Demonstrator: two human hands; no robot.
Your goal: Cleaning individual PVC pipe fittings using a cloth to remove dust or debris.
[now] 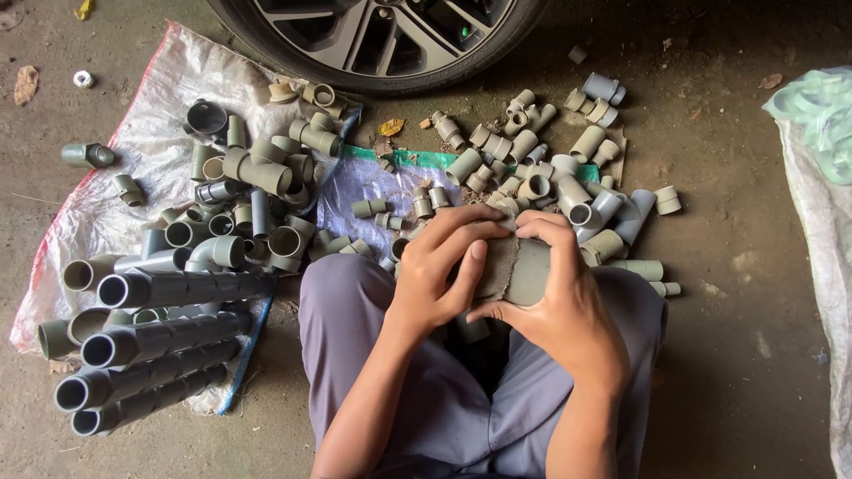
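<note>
Over the lap, centre-near: left hand (441, 270) & right hand (557, 293) both clamped on grey pipe fitting (530, 270) w/ abrasive cloth (495, 266) wrapped round it. Long pipes (160, 341) near-left, loose fittings (550, 168) far side.

Both hands (497, 275) around grey pipe fitting (524, 270)

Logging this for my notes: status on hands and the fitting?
Left hand and right hand both grip a grey pipe fitting wrapped in abrasive cloth. Held over lap. Nothing blocking.
</note>
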